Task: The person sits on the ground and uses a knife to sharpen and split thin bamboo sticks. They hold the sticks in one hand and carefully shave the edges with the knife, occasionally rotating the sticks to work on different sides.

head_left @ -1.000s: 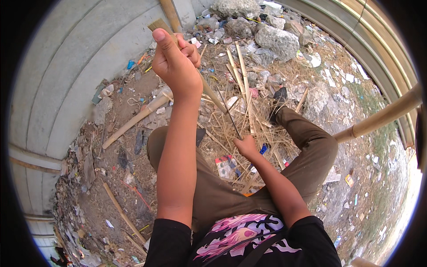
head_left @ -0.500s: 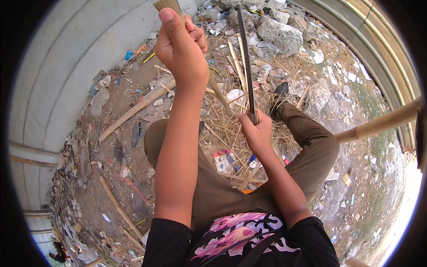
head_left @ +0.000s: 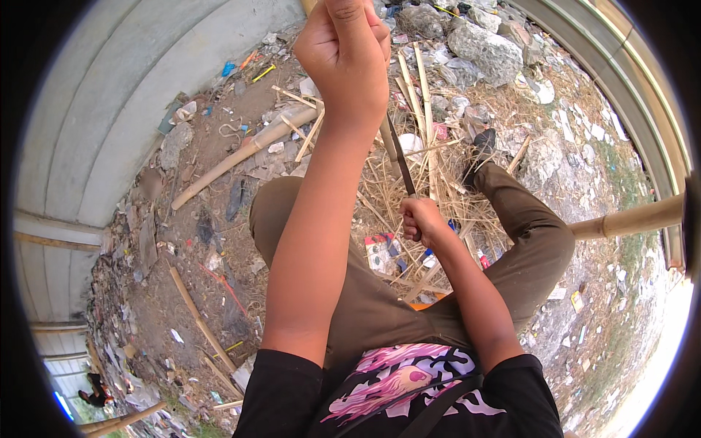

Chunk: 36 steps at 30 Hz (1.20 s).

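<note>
My left hand point(head_left: 347, 55) is raised at the top of the view, its fingers wrapped round a bamboo stick point(head_left: 388, 146). The stick slants down behind my forearm, and its lower end stands over the litter between my legs. Lower and to the right, my right hand point(head_left: 423, 220) grips the handle of a long dark-bladed machete point(head_left: 403, 162). The blade points up and away, lying close along the stick; whether its edge touches cannot be told. Beneath both hands lies a heap of thin bamboo strips and shavings point(head_left: 420, 171).
A thick bamboo pole point(head_left: 244, 155) lies on the ground at the left, and another pole point(head_left: 628, 219) reaches in from the right. Big rocks point(head_left: 485, 51) sit at the far side. A grey wall point(head_left: 131, 87) curves along the left. Litter covers the ground around my legs point(head_left: 511, 212).
The machete has swung from standing upright, apart from the stick, down to lie close along it. My left hand has shifted up and right with the stick. The whole view has tilted slightly.
</note>
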### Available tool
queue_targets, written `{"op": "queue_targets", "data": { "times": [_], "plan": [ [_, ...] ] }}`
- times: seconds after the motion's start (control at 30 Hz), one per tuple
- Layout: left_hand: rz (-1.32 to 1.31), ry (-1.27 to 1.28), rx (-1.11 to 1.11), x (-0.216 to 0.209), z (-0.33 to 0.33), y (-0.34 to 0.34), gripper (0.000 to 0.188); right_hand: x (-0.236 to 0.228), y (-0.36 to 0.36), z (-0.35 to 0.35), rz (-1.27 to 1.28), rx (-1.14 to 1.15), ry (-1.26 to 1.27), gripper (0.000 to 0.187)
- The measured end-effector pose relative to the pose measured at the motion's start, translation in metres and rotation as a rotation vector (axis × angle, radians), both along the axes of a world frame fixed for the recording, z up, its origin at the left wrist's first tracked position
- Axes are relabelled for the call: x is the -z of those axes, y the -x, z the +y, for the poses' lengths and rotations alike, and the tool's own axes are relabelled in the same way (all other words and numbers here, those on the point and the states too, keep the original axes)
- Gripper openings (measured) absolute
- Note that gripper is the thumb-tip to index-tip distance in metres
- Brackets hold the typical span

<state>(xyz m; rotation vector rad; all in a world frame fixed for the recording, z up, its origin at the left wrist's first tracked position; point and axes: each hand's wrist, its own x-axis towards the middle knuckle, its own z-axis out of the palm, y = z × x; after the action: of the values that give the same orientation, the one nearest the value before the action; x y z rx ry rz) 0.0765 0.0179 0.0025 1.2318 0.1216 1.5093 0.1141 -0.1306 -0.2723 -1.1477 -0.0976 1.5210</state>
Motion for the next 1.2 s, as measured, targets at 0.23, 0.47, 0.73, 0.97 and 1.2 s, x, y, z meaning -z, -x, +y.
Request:
{"op": "queue_targets", "data": {
  "times": [0.23,0.47,0.73,0.97,1.2],
  "plan": [
    [0.001,-0.068,0.046,0.002,0.008,-0.011,0.055,-0.084,0.017,-0.015,-0.467,0.297,-0.114,0.028],
    [0.049,-0.020,-0.068,-0.012,-0.008,0.001,0.055,-0.105,0.033,-0.011,-1.233,0.635,-0.547,0.024],
    [-0.014,-0.042,-0.002,-0.001,0.014,0.004,0.057,0.055,-0.010,0.001,-0.271,0.104,0.267,0.021],
    [-0.002,-0.047,0.009,-0.002,0.009,0.000,0.057,-0.031,0.002,-0.012,-0.668,0.512,-0.018,0.022],
    [0.007,-0.013,-0.114,0.003,0.009,-0.006,0.058,-0.088,0.025,-0.013,-1.015,0.866,-0.745,0.029]
  ]
}}
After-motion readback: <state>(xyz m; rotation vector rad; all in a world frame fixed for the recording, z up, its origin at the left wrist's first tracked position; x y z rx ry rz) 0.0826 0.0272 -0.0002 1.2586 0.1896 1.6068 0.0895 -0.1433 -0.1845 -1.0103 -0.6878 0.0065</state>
